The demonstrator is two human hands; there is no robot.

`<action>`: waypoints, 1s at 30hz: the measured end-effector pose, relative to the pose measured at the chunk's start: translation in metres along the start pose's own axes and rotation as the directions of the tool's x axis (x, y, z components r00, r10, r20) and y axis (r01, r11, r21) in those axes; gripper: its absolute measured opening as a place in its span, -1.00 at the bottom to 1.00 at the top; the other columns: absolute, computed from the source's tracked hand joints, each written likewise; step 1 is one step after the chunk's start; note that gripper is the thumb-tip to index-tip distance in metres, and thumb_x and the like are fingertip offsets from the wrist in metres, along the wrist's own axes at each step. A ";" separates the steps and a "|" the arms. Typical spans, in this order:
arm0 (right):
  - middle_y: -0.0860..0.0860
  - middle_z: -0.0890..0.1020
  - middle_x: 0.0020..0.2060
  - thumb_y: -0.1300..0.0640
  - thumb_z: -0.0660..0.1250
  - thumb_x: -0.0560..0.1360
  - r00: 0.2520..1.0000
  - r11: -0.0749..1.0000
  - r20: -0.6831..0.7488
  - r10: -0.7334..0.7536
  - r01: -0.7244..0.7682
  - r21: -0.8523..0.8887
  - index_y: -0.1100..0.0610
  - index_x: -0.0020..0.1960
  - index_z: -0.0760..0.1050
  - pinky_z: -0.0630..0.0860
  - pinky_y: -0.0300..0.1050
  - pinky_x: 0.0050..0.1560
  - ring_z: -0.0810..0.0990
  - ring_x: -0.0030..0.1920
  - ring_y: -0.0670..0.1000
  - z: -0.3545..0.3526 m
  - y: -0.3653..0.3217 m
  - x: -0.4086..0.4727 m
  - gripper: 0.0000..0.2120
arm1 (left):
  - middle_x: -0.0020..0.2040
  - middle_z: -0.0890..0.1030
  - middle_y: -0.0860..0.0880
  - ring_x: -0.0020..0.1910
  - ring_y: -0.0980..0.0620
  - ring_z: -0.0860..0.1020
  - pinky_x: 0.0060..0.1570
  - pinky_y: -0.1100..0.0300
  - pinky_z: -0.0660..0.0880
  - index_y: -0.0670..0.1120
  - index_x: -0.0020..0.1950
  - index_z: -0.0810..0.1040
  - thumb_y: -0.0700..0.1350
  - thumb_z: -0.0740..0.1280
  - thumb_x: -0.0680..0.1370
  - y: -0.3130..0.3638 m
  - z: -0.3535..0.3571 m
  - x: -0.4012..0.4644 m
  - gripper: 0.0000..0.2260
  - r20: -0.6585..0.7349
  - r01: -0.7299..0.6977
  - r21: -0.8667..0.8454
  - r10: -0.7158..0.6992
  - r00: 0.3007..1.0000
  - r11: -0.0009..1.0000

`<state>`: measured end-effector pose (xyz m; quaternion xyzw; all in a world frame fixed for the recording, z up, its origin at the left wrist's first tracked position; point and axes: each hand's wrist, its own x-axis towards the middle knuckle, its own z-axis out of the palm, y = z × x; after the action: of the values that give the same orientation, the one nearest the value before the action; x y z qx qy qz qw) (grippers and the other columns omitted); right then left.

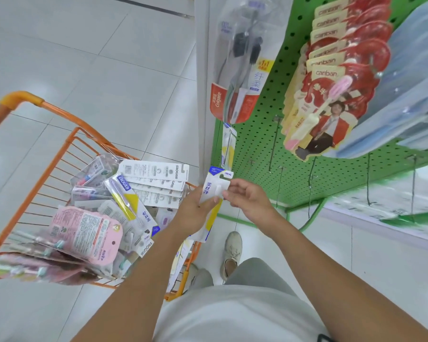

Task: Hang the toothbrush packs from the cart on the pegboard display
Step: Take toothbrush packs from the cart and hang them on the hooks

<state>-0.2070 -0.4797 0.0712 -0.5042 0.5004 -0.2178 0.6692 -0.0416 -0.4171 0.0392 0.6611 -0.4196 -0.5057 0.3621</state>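
- The green pegboard (269,134) fills the right side, running down towards the floor, with several bare metal hooks (272,144) sticking out of its lower part.
- The orange wire cart (60,144) stands to the left of the person, heaped with toothbrush packs (143,191): white carded ones on top, a pink pack (89,233) nearer the front, clear-wrapped ones at the back.
- A thick row of red-and-cream packs (331,77) hangs high on the board, with blue-tinted packs (410,82) to their right.
- A red Colgate pack (235,70) hangs at the board's left edge, and below it a slim yellow-and-white pack (229,144) sits on a hook.
- The pack being handled (214,191), white with blue and yellow print, is held between the cart and the board, just below that slim pack, its top end pointing up at the pegboard.
- The left hand (195,211) grips the pack around its middle from the cart side, fingers wrapped under it and thumb lying across the front.
- The right hand (247,198) comes in from the board side, its fingertips (226,193) pinching the pack's upper edge near the hang tab.
- One pale shoe (231,253) shows on the tiled floor beneath the hands.
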 end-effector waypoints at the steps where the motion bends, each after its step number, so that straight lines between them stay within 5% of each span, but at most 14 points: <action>1: 0.06 0.66 -0.19 0.24 0.43 0.54 0.999 0.999 -0.027 -0.039 0.039 -0.003 0.32 0.06 0.58 0.48 -0.27 -0.13 0.58 -0.21 -0.08 0.001 -0.001 0.001 -0.84 | -0.01 0.66 0.14 -0.08 0.29 0.59 -0.10 0.40 0.42 -0.03 0.28 0.56 -0.06 0.35 0.63 0.001 0.003 0.002 -0.77 0.012 -0.007 0.005 0.007 1.000 1.000; 3: 0.07 0.64 -0.24 0.29 0.41 0.55 0.993 0.998 -0.100 -0.070 0.071 0.001 0.28 -0.01 0.60 0.46 -0.29 -0.17 0.55 -0.28 -0.12 0.004 -0.004 0.006 -0.95 | 0.03 0.66 0.11 -0.04 0.19 0.59 -0.06 0.31 0.44 -0.02 0.30 0.56 0.03 0.35 0.60 0.002 0.006 0.006 -0.71 0.011 -0.015 0.008 0.015 1.000 1.000; 6: 0.12 0.63 -0.21 0.24 0.42 0.56 0.988 0.998 -0.143 -0.057 0.056 -0.013 0.07 -0.05 0.62 0.48 -0.13 -0.12 0.53 -0.21 -0.01 0.007 -0.005 0.016 -0.91 | -0.15 0.58 0.17 -0.23 0.32 0.50 -0.20 0.33 0.37 -0.04 0.25 0.55 -0.02 0.34 0.62 0.001 0.008 0.012 -0.77 -0.015 0.017 0.021 -0.017 1.000 1.000; 9: 0.14 0.56 -0.22 0.22 0.41 0.57 0.984 0.998 -0.172 -0.057 0.054 -0.019 0.12 -0.03 0.60 0.46 -0.08 -0.11 0.47 -0.18 0.04 0.009 -0.001 0.026 -0.97 | -0.22 0.52 0.16 -0.33 0.35 0.48 -0.32 0.43 0.32 -0.13 0.17 0.54 -0.12 0.34 0.63 -0.001 0.005 0.018 -0.85 -0.025 0.033 0.036 -0.033 0.999 0.999; 17: -0.03 0.61 -0.24 0.22 0.40 0.58 0.958 0.984 -0.237 -0.159 0.133 -0.123 0.04 -0.01 0.60 0.51 -0.22 -0.06 0.55 -0.22 -0.11 0.002 0.017 0.044 -0.91 | -0.02 0.58 0.03 0.00 0.00 0.60 -0.11 0.22 0.46 -0.14 0.27 0.51 -0.18 0.33 0.63 0.002 -0.001 0.023 -0.78 -0.005 0.135 -0.003 -0.135 0.991 0.991; 21: -0.07 0.66 -0.17 0.17 0.39 0.58 0.926 0.950 -0.286 -0.246 0.171 -0.261 0.01 -0.02 0.59 0.51 -0.18 0.00 0.58 -0.13 -0.03 -0.001 0.014 0.064 -0.93 | 0.11 0.52 0.00 0.04 0.05 0.56 -0.22 0.24 0.43 -0.06 0.32 0.47 -0.15 0.33 0.63 0.003 -0.005 0.025 -0.74 -0.012 0.165 0.000 -0.165 0.986 0.986; 30: -0.06 0.63 -0.11 0.11 0.35 0.61 0.820 0.982 -0.545 -0.175 0.103 -0.161 0.16 0.09 0.57 0.53 -0.15 0.00 0.58 -0.09 -0.06 0.004 -0.008 0.138 -0.86 | 0.08 0.58 0.01 0.09 -0.01 0.60 -0.14 0.16 0.45 -0.04 0.30 0.50 -0.12 0.31 0.64 0.009 -0.026 0.043 -0.77 -0.023 0.147 0.060 -0.146 0.989 0.987</action>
<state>-0.1459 -0.5913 0.0162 -0.4949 0.6479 -0.3716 0.4440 -0.0121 -0.4589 0.0379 0.7056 -0.3817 -0.5117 0.3074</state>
